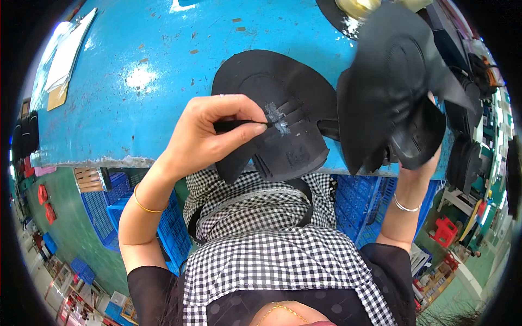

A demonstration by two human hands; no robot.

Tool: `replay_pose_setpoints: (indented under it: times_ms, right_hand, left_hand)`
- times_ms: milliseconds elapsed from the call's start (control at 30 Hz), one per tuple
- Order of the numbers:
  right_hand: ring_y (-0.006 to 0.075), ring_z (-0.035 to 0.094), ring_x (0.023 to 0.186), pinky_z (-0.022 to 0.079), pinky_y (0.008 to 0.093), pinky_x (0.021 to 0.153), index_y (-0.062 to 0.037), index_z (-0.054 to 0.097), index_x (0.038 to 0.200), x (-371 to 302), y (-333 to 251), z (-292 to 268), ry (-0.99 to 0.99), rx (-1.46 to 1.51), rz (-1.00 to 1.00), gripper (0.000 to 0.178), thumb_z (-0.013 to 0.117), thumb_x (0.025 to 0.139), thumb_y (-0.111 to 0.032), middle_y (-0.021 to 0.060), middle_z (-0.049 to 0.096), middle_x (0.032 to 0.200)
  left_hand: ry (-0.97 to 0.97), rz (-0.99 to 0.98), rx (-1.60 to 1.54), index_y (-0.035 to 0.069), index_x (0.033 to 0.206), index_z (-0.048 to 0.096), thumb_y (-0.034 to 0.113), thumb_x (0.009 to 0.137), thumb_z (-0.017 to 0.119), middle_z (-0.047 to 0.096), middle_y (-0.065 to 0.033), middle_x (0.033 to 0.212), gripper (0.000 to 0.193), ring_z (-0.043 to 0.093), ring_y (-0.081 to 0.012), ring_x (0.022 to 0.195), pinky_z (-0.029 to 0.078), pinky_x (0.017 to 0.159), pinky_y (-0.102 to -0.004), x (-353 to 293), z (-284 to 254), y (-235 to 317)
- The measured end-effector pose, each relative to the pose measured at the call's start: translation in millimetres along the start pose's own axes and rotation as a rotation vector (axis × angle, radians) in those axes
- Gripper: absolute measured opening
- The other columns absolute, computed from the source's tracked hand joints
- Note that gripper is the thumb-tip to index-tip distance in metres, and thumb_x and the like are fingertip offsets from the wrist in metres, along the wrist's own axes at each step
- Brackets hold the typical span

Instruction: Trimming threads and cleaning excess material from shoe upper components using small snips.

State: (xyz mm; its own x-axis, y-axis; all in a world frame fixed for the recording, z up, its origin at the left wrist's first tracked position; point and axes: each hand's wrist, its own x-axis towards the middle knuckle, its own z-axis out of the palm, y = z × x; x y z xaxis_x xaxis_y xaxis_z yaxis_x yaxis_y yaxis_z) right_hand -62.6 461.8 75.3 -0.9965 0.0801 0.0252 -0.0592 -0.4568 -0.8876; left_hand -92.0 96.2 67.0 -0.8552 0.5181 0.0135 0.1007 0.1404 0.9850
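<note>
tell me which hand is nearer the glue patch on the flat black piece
Left. The left hand holds a thin brush right at the glue patch; the right hand holds another black piece off beside it.

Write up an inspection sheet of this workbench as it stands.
Surface: blue table, paint scratched and chipped, front edge worn.
Job's things: flat black cut piece on the table with a pale wet patch; small brush; second black piece held up.
Clutter: white papers at the far left corner; black pieces stacked at right.
Grippers: left hand, fingers pinching the brush; right hand gripping the raised piece.
Cables: nothing seen.
Surroundings: blue crates under the table; green floor.
</note>
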Motion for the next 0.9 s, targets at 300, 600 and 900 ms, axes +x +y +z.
replay_pose_setpoints:
  times_ms: [300, 600, 900]
  right_hand:
    - [-0.0041, 0.028, 0.056, 0.02, 0.0169, 0.049, -0.0006, 0.061, 0.12, -21, -42, -54, 0.487, -0.749, -0.187, 0.023, 0.051, 0.105, -0.016, -0.008, 0.049, 0.074]
    - [0.0234, 0.051, 0.129, 0.028, 0.0543, 0.111, -0.022, 0.067, 0.12, 14, 48, 52, -0.336, -1.781, -0.491, 0.038, 0.069, 0.083, -0.012, -0.0044, 0.063, 0.132]
    - [0.0237, 0.052, 0.128, 0.028, 0.0514, 0.112, -0.0199, 0.069, 0.116, 21, 25, 1, -0.172, -1.92, -0.508, 0.029, 0.065, 0.088, -0.013, -0.0047, 0.065, 0.129]
  left_hand:
    - [0.048, 0.145, 0.186, 0.001, 0.089, 0.07, 0.0, 0.08, 0.074, 0.069, -0.0072, 0.08, 0.01, 0.067, -0.0163, 0.072, 0.052, 0.064, -0.0273, 3, 6, -7]
    - [0.068, 0.324, 0.57, 0.009, 0.083, 0.069, 0.002, 0.075, 0.075, 0.061, -0.002, 0.07, 0.012, 0.055, -0.0165, 0.054, 0.041, 0.048, -0.0284, 11, 17, -10]
    - [-0.015, 0.555, 0.677, 0.014, 0.083, 0.069, 0.006, 0.072, 0.079, 0.057, 0.0004, 0.067, 0.017, 0.051, -0.0152, 0.05, 0.037, 0.044, -0.0298, 30, 9, -19]
